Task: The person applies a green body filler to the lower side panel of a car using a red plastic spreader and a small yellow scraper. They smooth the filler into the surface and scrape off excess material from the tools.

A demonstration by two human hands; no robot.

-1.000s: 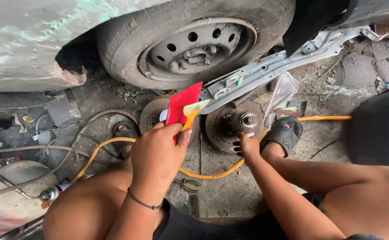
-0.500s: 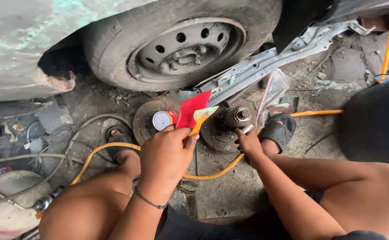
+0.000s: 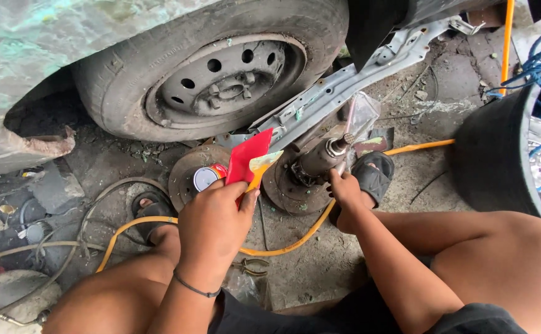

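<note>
The person squats on a grimy concrete floor (image 3: 320, 272) beside a car wheel (image 3: 221, 74) with a dark steel rim. The left hand (image 3: 211, 222) is raised in front of the body, its fingers closed around a red plastic spreader (image 3: 249, 158) and a narrower yellow-handled scraper (image 3: 259, 170) whose pale blade is smeared with greenish putty; both tools stick up and away from the fist. Just behind the red spreader, a small round tin (image 3: 207, 176) with a light lid lies on a rusty brake disc (image 3: 193, 173) on the ground. The right hand (image 3: 346, 195) reaches forward and low, its fingers curled against the edge of a second rusty hub assembly (image 3: 298, 179), from which a metal shaft (image 3: 323, 154) with a threaded tip tilts up to the right; how firmly it grips cannot be told. An orange hose (image 3: 283, 247) snakes across the floor under both arms. A sandalled foot (image 3: 372, 176) rests just right of the hub, and another sandal (image 3: 150, 207) sits left of the disc. A grey metal beam (image 3: 357, 77) runs diagonally behind the hub.
</note>
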